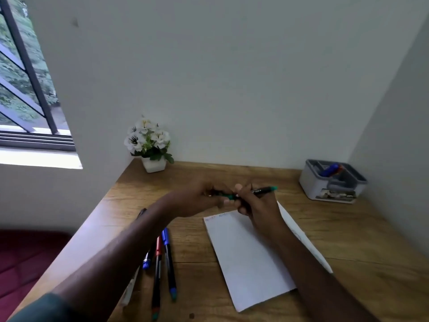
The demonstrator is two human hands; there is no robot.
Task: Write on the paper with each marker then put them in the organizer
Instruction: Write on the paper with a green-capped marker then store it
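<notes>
Both hands' grips clamped on green marker above paper: left hand, right hand. Cap junction hidden by fingers. Faint writing at paper's far edge unreadable.

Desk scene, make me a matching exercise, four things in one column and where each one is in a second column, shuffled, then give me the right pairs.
Things:
1. green marker
2. flower pot
3. organizer
4. paper

Places:
A. far right corner of the desk
B. flat on the desk, under the right forearm
C. held between the left hand and right hand
D. far left corner, by the wall

Pairs: 1-C, 2-D, 3-A, 4-B
</notes>
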